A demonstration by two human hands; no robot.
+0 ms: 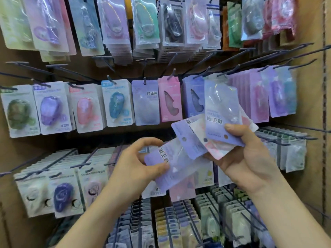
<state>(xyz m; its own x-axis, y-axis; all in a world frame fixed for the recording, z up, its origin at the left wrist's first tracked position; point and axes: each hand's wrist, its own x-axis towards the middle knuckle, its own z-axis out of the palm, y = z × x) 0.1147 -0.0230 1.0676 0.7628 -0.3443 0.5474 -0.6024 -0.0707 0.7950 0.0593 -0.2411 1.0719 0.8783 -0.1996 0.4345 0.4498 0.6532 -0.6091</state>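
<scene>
Forearms are reaching up from the lower edge of the view, both hands working close in front of a wall of hanging stationery. Nearest, the left hand [136, 163] is pinching a lilac pack [179, 169] by its header end, thumb lying flat on the front and fingers [148, 142] curling round behind the top edge. This pack is lying slanted, its far end slipping under the fan held opposite. Slightly higher, the right hand [250, 161] is gripping that fan from below: its thumb is pressing on the header of the uppermost pack [222, 108], which is standing nearly upright and upside down, hang hole beside the thumb. Beneath it a second lilac pack [189, 138] is leaning leftward and a pink-and-white pack [216, 149] is peeking out between them, all three overlapping and touching. Behind the hands, rows of blister packs, among them a pink hanging pack [170, 101] and a blue-tape pack [117, 102], are hanging on dark hooks [232, 56] from a brown cardboard wall [309, 86].
</scene>
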